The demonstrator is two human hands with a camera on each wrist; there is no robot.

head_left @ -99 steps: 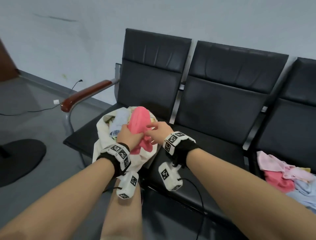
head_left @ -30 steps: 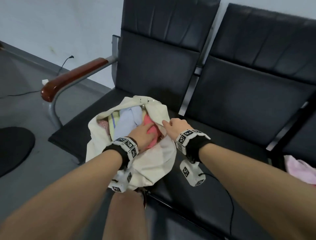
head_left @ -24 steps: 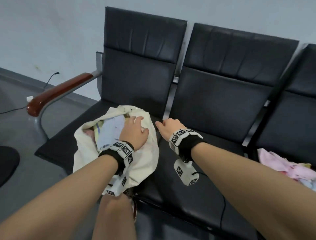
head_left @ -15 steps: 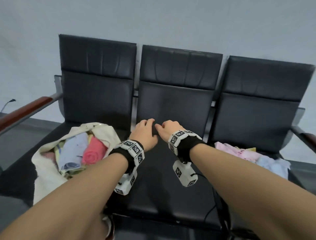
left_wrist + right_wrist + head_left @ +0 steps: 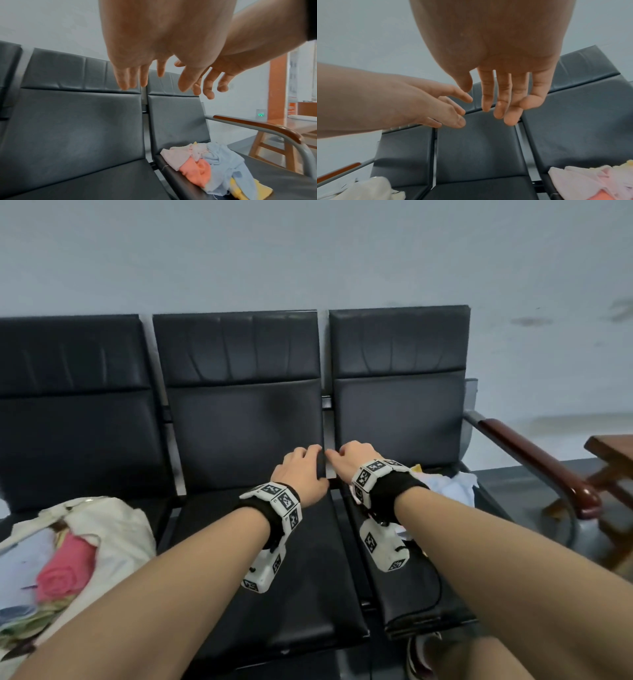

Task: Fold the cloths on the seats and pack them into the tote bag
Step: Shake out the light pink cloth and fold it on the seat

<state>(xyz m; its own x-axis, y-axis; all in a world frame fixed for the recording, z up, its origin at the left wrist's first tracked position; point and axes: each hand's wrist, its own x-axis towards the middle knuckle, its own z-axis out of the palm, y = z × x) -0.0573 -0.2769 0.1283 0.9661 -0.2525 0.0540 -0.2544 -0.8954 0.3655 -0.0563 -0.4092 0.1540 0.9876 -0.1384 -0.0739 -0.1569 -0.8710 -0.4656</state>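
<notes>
Both hands I am watching hang empty over the seats, palms down, side by side and nearly touching. On my left hand [image 5: 301, 472] the fingers [image 5: 126, 78] are straight and loosely spread, holding nothing. On my right hand [image 5: 349, 458] the fingers [image 5: 503, 98] are also extended and relaxed, gripping nothing. From the head view the two sets of fingertips sit just apart, above the gap between the middle seat [image 5: 270, 570] and the right seat [image 5: 404, 587].

Below and to the right of my right fingers lies the pile of cloths [image 5: 211, 165] on the right seat: pale pink, orange-pink, light blue and yellow pieces, crumpled together and unfolded. In the head view my right wrist hides most of the pile. Neither hand touches it.

Well to the left of my left fingers, on the left seat, sits the tote bag [image 5: 113, 529], cream-coloured with its mouth open. Inside it I see a rolled pink cloth [image 5: 63, 573] beside a light blue one, with other folded pieces packed around them.

Further right of the pile, a wooden armrest [image 5: 534, 460] ends the row, and beyond it stands a wooden stool [image 5: 613, 470].
</notes>
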